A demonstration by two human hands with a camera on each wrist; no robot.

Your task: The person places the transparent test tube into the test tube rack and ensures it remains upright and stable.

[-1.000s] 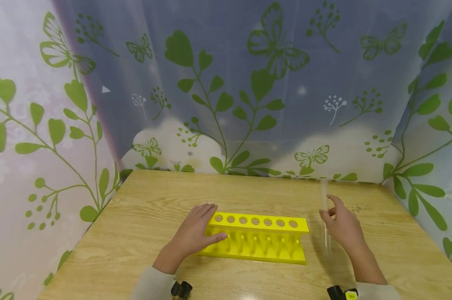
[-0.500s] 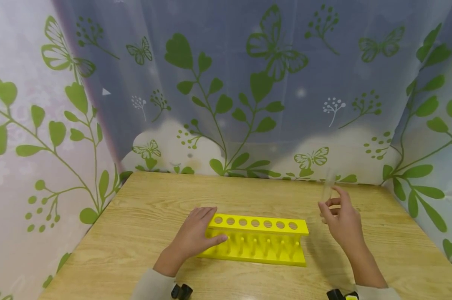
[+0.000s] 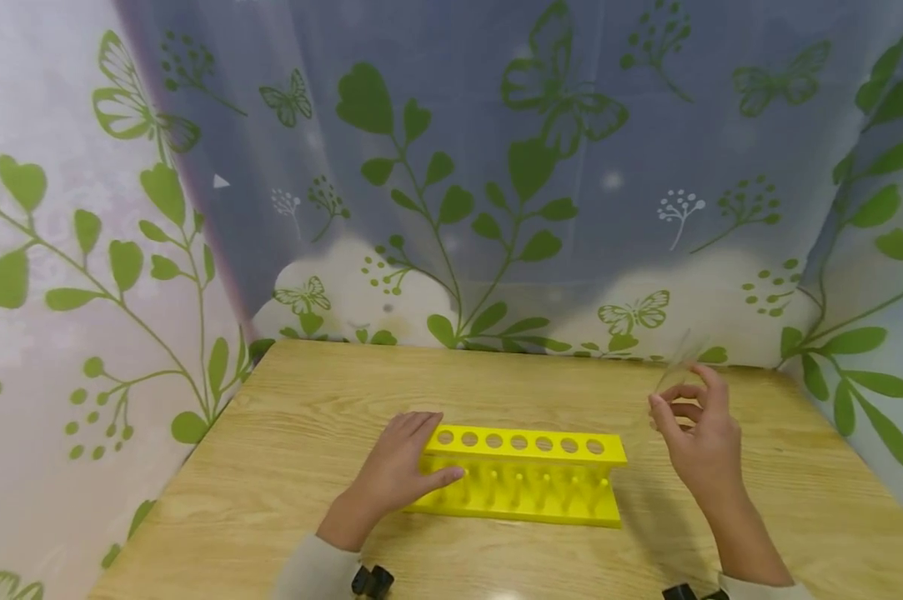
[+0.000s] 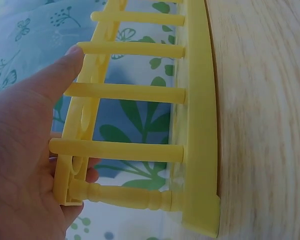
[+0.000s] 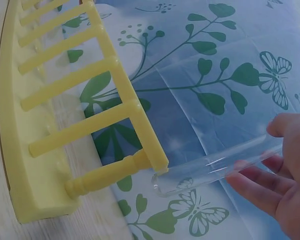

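A yellow test tube rack (image 3: pixel 526 471) stands on the wooden table, with a row of holes along its top bar and upright pegs below. My left hand (image 3: pixel 394 462) grips the left end of its top bar, thumb in front and fingers behind, as the left wrist view also shows. To the right of the rack, my right hand (image 3: pixel 699 425) pinches a clear glass test tube (image 5: pixel 215 165) between thumb and fingers. The tube is tilted in the head view, and its rounded end overlaps the rack's end post region in the right wrist view.
The light wooden table (image 3: pixel 308 392) runs back to a blue and white curtain (image 3: pixel 451 167) printed with green leaves and butterflies. More printed cloth hangs at the left and right. Small black devices (image 3: pixel 372 582) are strapped at both wrists.
My right hand has lifted the test tube from near the table and tilted it, its upper end leaning right. The left hand stays on the rack, which has not moved.
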